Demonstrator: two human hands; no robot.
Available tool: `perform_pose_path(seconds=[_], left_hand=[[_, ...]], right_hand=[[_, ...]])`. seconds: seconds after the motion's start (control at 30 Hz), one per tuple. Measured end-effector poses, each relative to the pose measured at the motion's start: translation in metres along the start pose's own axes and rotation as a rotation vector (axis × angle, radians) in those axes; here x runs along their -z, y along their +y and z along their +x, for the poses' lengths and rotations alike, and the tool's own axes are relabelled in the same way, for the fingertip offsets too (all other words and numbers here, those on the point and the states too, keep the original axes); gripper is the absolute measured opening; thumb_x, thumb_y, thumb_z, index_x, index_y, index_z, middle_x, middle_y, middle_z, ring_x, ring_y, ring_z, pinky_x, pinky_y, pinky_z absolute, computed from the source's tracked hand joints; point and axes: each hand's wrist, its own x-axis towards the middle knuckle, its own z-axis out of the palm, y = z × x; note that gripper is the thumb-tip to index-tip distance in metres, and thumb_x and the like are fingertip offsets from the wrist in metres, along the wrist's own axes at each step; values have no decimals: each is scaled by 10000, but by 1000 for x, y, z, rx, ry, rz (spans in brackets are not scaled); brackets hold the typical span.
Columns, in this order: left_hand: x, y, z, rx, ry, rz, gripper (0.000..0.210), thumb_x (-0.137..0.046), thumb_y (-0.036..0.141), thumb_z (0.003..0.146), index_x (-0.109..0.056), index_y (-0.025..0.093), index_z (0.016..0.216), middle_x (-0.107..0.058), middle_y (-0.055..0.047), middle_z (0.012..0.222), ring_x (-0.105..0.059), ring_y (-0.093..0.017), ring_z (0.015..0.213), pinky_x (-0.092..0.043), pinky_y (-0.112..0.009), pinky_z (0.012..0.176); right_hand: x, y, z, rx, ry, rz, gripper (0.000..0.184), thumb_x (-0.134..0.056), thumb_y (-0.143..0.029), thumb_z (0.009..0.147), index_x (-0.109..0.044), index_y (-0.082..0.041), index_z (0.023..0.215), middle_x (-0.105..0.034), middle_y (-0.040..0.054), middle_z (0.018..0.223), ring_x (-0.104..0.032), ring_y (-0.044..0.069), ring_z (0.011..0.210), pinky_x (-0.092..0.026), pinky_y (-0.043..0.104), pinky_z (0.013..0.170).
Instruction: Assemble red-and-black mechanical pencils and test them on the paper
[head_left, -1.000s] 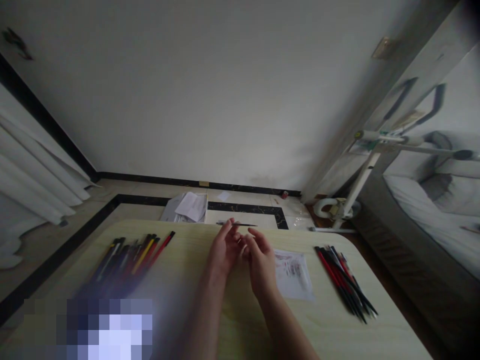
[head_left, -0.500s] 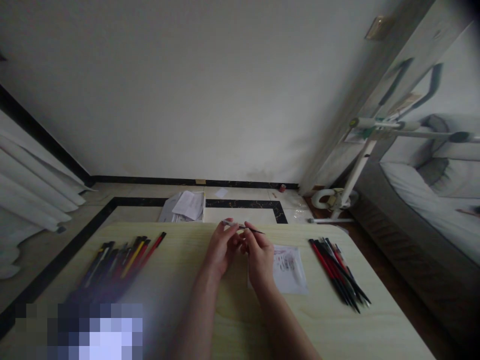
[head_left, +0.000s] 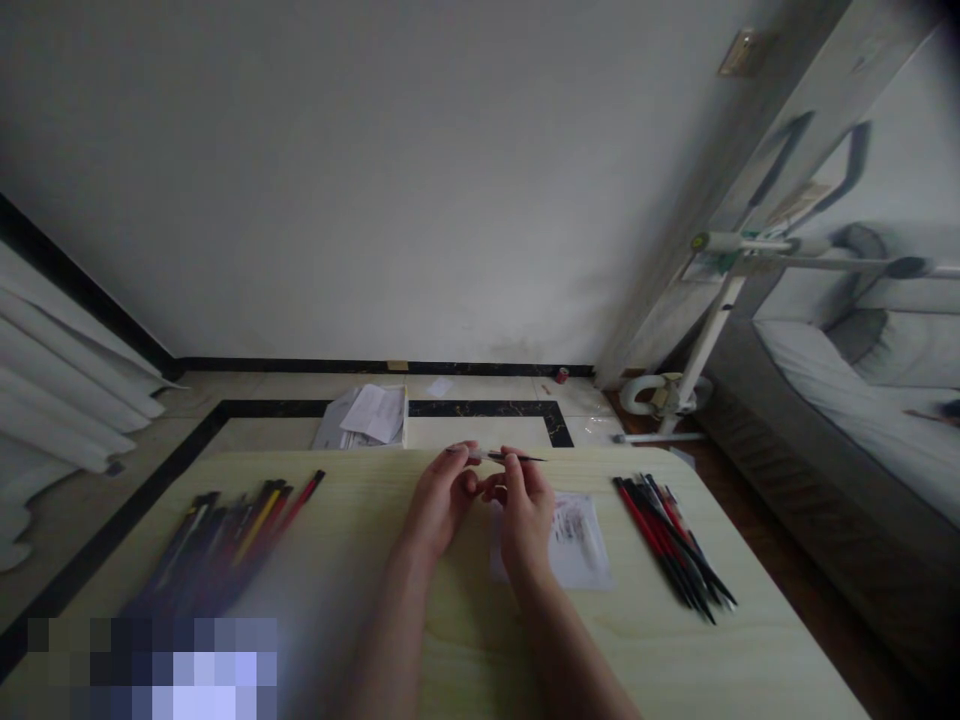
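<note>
step: fiddling with slim dark-tipped stick [head_left: 496,455], pen or brush, too small to tell tbh | hands: left hand [head_left: 439,500] and right hand [head_left: 527,510] close together, both pinching it between them | next: probably wants a light, steady grip

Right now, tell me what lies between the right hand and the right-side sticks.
In the head view, a pale sheet with dark marks lies between the right hand and the right-side sticks, partly hidden by that hand.
</note>
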Motion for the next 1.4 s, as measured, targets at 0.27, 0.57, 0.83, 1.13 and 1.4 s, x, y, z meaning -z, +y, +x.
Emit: perform_pose_path(seconds=[0.27,0.57,0.83,1.13,1.4], left_hand=[[-2,0,0,24,10,13,187,-603,271,726,-572,166,878,-593,-27,824,-479,-81,519,-422,-286,549],[0,2,4,75,89,-79,145,-567,284,751,-533,158,813,-599,-22,702,-489,-97,508,-410,-250,508],[2,1,4,52,96,-106,119,-559,260,760,-535,162,824,-637,-56,836,-510,-101,531,-433,-270,530],[5,0,6,7,123,-92,171,-593,269,737,-554,144,847,-606,-40,765,-486,-82,518,-432,-253,526],[0,3,2,27,139,-77,230,-613,330,713,-550,144,833,-545,12,640,-433,-60,467,-407,-233,522]], right_hand=[[1,0,0,6,15,-6,258,-499,-386,807,-544,-166,934,-585,2,675,-539,98,501,-434,208,444],[0,0,1,-31,38,100,239,-478,-405,812,-472,-180,893,-614,38,844,-571,95,499,-454,195,409],[-1,1,-1,-39,55,179,217,-459,-396,823,-435,-198,909,-632,27,853,-571,89,464,-471,215,442],[1,0,0,-22,44,210,220,-443,-401,825,-410,-203,914,-616,5,778,-559,84,447,-443,198,421],[-1,-2,-4,-24,33,107,284,-415,-439,829,-455,-198,973,-493,-62,592,-434,49,362,-323,148,341]])
